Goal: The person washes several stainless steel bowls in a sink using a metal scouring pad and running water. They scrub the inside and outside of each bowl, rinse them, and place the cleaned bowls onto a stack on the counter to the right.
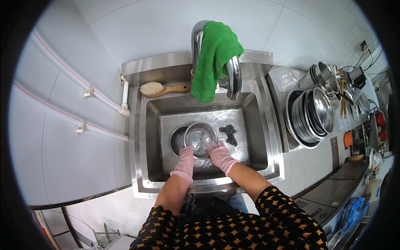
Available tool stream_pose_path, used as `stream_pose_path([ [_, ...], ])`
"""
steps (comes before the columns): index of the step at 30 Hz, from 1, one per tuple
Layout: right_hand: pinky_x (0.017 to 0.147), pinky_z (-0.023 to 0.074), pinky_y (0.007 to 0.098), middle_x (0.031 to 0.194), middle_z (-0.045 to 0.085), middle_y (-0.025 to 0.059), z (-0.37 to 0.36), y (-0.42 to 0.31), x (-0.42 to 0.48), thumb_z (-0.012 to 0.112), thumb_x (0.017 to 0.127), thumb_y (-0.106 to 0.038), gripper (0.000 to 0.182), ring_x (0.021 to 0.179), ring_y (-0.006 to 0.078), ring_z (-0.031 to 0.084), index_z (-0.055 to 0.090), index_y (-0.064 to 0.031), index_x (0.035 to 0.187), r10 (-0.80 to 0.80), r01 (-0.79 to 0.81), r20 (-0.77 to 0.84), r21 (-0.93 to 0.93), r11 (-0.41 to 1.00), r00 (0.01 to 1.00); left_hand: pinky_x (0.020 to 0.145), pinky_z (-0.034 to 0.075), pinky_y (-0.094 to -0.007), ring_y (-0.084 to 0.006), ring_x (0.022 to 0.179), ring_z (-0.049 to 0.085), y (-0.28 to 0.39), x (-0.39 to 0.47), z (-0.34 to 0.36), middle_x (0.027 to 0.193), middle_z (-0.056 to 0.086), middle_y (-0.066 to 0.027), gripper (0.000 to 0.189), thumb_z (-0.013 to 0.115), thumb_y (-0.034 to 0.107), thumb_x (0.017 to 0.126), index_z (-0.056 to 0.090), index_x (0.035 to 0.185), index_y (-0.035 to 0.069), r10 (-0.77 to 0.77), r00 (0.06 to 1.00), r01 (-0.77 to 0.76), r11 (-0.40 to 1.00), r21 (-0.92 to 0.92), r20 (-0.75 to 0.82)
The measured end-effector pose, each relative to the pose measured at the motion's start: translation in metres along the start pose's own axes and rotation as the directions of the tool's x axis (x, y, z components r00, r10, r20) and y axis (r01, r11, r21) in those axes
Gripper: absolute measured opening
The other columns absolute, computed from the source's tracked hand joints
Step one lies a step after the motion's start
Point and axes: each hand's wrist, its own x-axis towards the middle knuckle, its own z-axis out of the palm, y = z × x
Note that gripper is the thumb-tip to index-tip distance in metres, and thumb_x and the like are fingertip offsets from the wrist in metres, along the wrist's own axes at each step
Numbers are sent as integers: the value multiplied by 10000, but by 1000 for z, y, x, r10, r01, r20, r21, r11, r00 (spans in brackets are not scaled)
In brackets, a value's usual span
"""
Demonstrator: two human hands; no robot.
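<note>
My left hand (pixel 186 153) and my right hand (pixel 217 152), both in pink gloves, grip the near rim of a round steel bowl (pixel 200 137) from its two sides. Water moves inside the bowl, and drops show below its near edge. Partly covered by it on the left is a second round steel vessel (pixel 178 142), low in the stainless steel sink (pixel 261 134). To the right of the bowl, a dark scouring pad (pixel 229 134) lies on the wet sink floor. My fingertips are partly hidden at the bowl's rim.
Above the sink arches a chrome faucet (pixel 233 78) with a green cloth (pixel 215 59) draped over it. A wooden-handled brush (pixel 162 89) rests on the back ledge. On the right counter stand stacked steel plates (pixel 304 115) in a basin and several pots (pixel 325 78). White pipes (pixel 103 97) line the left wall.
</note>
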Motion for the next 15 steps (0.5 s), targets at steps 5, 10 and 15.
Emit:
stream_pose_path([
  [5, 878, 408, 360, 1019, 607, 118, -5, -1, 4, 355, 851, -136, 295, 993, 261, 566, 523, -118, 1093, 47, -23, -169, 142, 990, 984, 735, 472, -354, -205, 893, 544, 33, -28, 11, 1018, 545, -67, 425, 655, 300, 734, 503, 1070, 90, -91, 996, 70, 756, -651, 2],
  [10, 835, 416, 388, 987, 586, 176, -6, -8, -2, 516, 741, -69, 362, 966, 325, 547, 481, -37, 1100, -121, 188, -164, 492, 850, 979, 604, 521, -344, -239, 800, 585, 56, -51, 16, 904, 586, -114, 246, 567, 233, 817, 542, 967, 39, -282, 923, 386, 676, -628, 263],
  [15, 929, 361, 381, 1108, 562, 75, 6, -5, -4, 485, 796, -132, 282, 1020, 266, 539, 521, -88, 1072, -132, 203, -250, 282, 938, 959, 461, 518, -336, -261, 525, 587, 15, -20, 1, 775, 607, -154, 335, 550, 264, 822, 506, 1017, -5, -185, 981, 194, 962, -192, 64],
])
